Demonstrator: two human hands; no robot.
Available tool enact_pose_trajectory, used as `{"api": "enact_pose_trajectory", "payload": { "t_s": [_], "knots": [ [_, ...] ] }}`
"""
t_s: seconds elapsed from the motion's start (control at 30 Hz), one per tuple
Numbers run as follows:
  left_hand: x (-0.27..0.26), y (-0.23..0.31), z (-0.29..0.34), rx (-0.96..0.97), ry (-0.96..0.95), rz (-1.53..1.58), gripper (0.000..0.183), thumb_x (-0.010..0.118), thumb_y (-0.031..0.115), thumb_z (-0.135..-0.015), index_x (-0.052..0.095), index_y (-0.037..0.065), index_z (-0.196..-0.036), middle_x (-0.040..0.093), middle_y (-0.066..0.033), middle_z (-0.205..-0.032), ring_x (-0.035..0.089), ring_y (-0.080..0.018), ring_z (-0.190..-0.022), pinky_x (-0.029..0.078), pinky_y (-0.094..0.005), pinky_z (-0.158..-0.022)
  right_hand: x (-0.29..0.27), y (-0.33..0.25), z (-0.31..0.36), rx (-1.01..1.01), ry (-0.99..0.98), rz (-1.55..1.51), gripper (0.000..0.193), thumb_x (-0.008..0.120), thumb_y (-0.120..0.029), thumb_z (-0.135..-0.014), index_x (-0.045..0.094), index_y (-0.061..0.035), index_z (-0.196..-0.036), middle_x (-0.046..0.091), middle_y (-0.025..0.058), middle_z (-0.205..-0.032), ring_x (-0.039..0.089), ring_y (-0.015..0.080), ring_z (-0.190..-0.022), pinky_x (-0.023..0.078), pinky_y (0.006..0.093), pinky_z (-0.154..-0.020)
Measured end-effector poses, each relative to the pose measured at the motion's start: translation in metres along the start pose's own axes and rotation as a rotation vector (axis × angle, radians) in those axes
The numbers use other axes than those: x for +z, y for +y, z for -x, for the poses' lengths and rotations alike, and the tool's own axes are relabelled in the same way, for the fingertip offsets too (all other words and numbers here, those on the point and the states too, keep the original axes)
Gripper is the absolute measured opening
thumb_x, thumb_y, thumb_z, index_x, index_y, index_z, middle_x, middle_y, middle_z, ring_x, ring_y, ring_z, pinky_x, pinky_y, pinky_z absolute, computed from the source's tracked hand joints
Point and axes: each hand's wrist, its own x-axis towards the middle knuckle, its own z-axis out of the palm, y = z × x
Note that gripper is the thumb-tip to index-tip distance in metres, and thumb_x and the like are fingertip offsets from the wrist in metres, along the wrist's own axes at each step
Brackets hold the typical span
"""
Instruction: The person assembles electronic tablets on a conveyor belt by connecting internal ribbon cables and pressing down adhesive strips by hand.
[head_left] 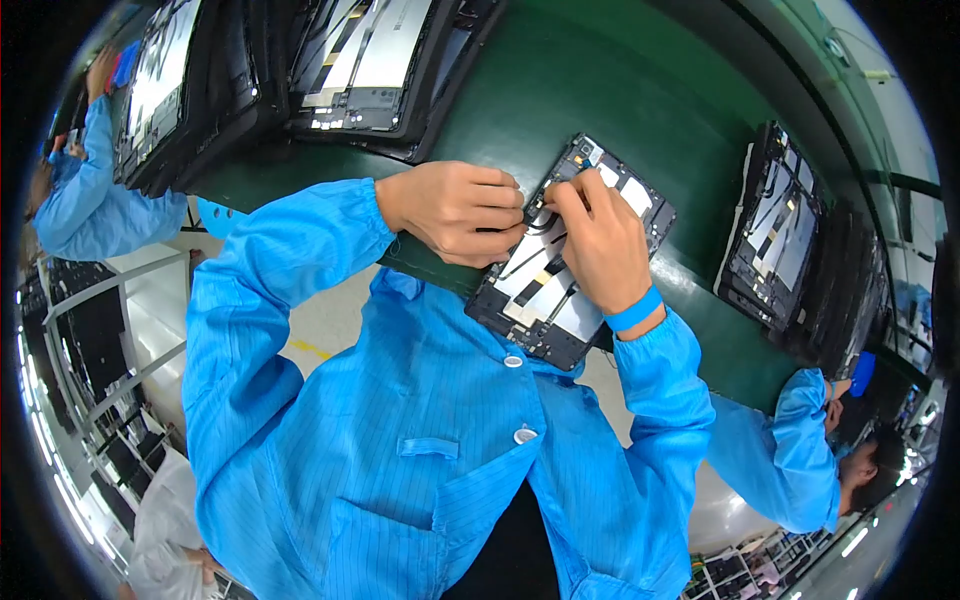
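An opened tablet lies tilted on the green table in front of me, its silver battery panels, black ribbon cables and circuit boards exposed. My right hand reaches over its upper half, thumb and fingers pinched near the upper left edge; what sits between the fingertips is hidden. My left hand is closed, knuckles up, with its curled fingers against the tablet's left edge. Whatever those fingers hold is out of sight. A short black cable curves between the two hands. A blue band circles my right wrist.
Stacks of opened tablets stand on the green table: one stack at the back left, another farther left, and a leaning row at the right. People in blue sleeves work at the far left and lower right.
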Motion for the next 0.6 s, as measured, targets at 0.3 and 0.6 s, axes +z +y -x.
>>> {"api": "enact_pose_trajectory", "payload": {
  "t_s": [0.3, 0.6],
  "knots": [
    [0.001, -0.008, -0.001, 0.042, 0.002, 0.023, 0.036, 0.081, 0.025, -0.091, 0.078, -0.006, -0.108, 0.076, -0.0164, -0.102, 0.074, -0.0327, -0.101, 0.064, -0.0468, -0.098, 0.005, 0.003, -0.001, 0.177, -0.004, -0.246, 0.037, 0.072, 0.010, -0.079, 0.062, -0.0081, -0.109, 0.060, 0.0138, -0.106, 0.070, 0.0401, -0.092, 0.059, 0.0525, -0.077],
    [0.007, -0.020, -0.006, 0.141, 0.036, 0.087, 0.027, 0.079, 0.024, -0.088, 0.075, 0.000, -0.098, 0.074, -0.0133, -0.098, 0.074, -0.0319, -0.101, 0.064, -0.0430, -0.096, 0.007, 0.007, -0.002, 0.155, 0.013, -0.257, 0.030, 0.072, 0.008, -0.083, 0.063, -0.0069, -0.107, 0.060, 0.0138, -0.105, 0.071, 0.0392, -0.093, 0.060, 0.0515, -0.078]
  ]
}}
